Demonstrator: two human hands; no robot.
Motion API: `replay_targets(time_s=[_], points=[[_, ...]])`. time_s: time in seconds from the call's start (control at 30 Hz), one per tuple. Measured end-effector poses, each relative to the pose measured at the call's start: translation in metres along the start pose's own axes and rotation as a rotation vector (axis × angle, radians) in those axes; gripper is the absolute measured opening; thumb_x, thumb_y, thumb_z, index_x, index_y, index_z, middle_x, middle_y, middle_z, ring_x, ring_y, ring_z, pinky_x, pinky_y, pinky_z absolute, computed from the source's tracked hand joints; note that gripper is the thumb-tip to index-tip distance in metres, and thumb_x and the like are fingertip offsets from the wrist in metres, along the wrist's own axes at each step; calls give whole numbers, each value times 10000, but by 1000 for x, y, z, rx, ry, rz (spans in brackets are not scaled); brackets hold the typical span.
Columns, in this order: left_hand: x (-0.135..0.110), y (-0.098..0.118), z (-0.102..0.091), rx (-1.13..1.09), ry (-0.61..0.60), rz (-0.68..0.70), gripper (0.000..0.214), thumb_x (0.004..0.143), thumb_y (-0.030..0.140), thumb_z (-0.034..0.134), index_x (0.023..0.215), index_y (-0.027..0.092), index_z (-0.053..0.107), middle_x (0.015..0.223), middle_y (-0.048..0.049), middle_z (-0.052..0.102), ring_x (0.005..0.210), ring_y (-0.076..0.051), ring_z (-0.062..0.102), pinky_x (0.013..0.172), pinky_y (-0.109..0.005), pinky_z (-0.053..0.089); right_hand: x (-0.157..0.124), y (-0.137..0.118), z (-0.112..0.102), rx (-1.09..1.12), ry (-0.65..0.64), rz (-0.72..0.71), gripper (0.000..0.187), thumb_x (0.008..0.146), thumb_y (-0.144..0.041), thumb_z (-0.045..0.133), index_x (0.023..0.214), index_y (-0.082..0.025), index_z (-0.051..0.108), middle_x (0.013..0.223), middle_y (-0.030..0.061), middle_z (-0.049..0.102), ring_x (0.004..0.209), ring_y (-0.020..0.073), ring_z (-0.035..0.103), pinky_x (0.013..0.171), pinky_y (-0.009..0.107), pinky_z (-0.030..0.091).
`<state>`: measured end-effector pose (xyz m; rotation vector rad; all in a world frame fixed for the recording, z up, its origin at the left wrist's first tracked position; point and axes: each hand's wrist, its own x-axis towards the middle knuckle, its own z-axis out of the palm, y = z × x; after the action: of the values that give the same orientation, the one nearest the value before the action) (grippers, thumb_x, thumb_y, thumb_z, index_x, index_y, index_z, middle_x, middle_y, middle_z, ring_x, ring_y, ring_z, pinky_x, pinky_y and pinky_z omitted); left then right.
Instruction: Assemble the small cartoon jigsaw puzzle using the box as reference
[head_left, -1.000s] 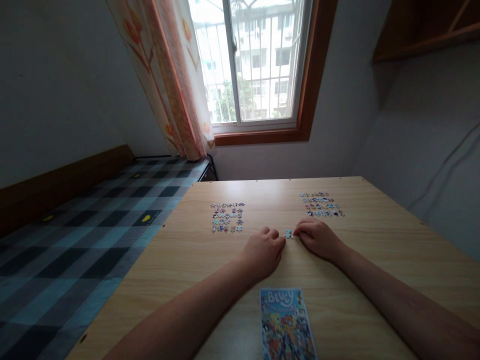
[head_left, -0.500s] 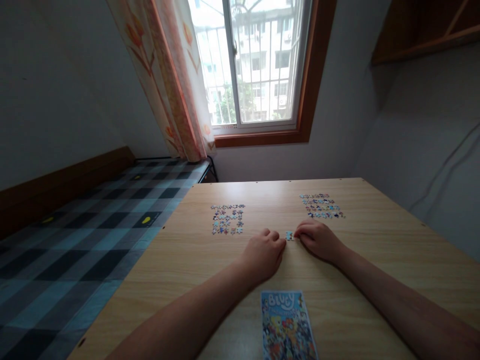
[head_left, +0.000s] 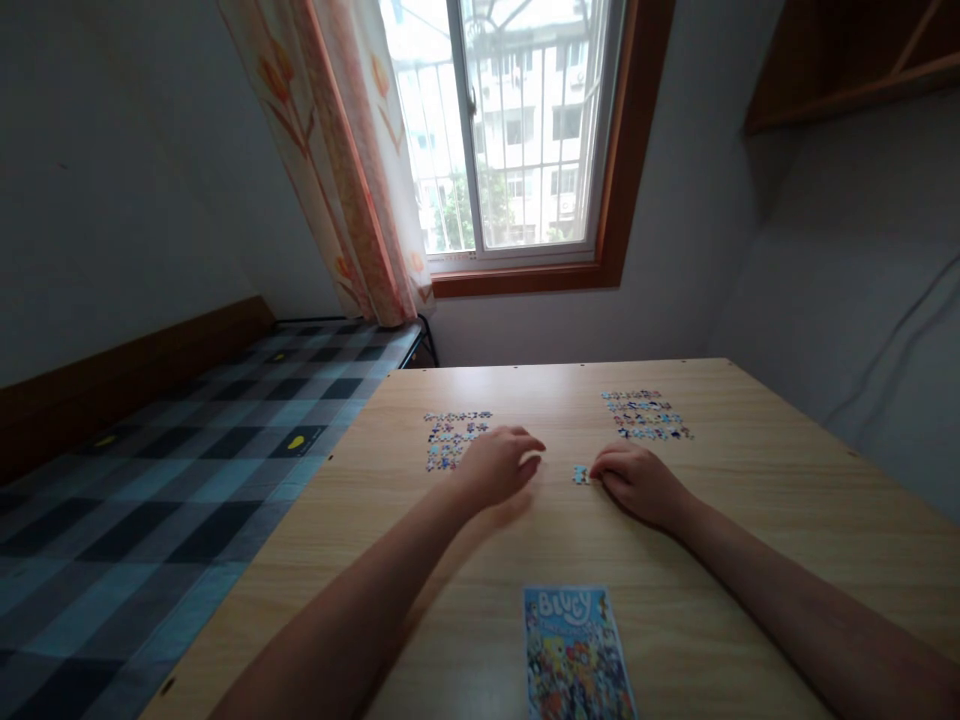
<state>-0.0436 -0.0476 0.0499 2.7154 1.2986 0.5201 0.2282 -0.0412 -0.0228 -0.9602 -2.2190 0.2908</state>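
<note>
A small light-blue cluster of joined puzzle pieces [head_left: 580,475] lies on the wooden table [head_left: 420,640]. My right hand [head_left: 634,477] rests on the table with its fingertips at the cluster's right edge, fingers bent together; whether they pinch a piece is hidden. My left hand [head_left: 501,460] is raised a little over the table, thumb and fingers apart with nothing between them. It covers part of the left group of loose puzzle pieces [head_left: 444,437]. Another group of loose pieces [head_left: 646,414] lies in rows beyond my right hand.
A Bluey picture card [head_left: 576,650] lies at the table's near edge. To the left stands a bed [head_left: 225,460] with a checked cover. Behind the table are a window [head_left: 525,150] and a flowered curtain [head_left: 337,160]. A wooden shelf [head_left: 847,100] hangs at upper right.
My left hand has left the cluster, moving left and away from me toward the left group of pieces, and its fingers have opened. My right hand stays at the cluster.
</note>
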Motion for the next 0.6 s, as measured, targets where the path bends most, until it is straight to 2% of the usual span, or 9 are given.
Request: replay_targets(time_s=[0.13, 0.23, 0.33, 0.4, 0.5, 0.6], points=[[1, -69, -24, 43, 350, -250, 280, 951, 277, 497, 1026, 189, 752, 1066, -82, 741, 1042, -243, 647, 994, -400, 490, 0, 1, 0, 2, 5, -5, 287, 795, -32, 539, 772, -227, 749, 821, 37, 729, 821, 207, 659, 785, 338, 505], [-15, -120, -23, 126, 475, -429, 336, 941, 268, 439, 1029, 158, 743, 1083, -109, 728, 1086, -271, 624, 1071, -441, 436, 1, 0, 0, -1, -3, -8, 291, 801, -34, 533, 770, -229, 748, 820, 36, 735, 819, 208, 660, 786, 340, 504], [-33, -155, -10, 116, 447, -572, 395, 886, 187, 388, 1100, 149, 718, 1200, -117, 694, 1191, -264, 582, 1117, -424, 403, 1, 0, 1, 0, 3, -9, 287, 803, -44, 532, 765, -231, 745, 822, 36, 735, 821, 209, 662, 787, 339, 503], [-40, -169, -1, 106, 422, -597, 420, 865, 164, 368, 1113, 149, 706, 1202, -113, 692, 1189, -252, 587, 1112, -407, 417, 1, 1, 1, 2, 9, -8, 281, 801, -49, 533, 761, -231, 743, 816, 36, 733, 816, 208, 662, 786, 338, 502], [-41, -179, 7, 101, 380, -575, 410, 866, 178, 376, 1096, 153, 713, 1212, -110, 690, 1203, -248, 580, 1116, -390, 420, 1, 0, 1, 1, 6, 0, 279, 801, -53, 529, 762, -230, 742, 817, 35, 733, 820, 209, 661, 794, 344, 501], [-39, -181, 10, 104, 334, -523, 379, 869, 197, 417, 1084, 179, 728, 1208, -99, 698, 1245, -264, 551, 1123, -422, 411, 2, 0, 1, 0, 2, 1, 280, 801, -51, 522, 769, -225, 739, 825, 37, 734, 829, 210, 657, 804, 350, 500]])
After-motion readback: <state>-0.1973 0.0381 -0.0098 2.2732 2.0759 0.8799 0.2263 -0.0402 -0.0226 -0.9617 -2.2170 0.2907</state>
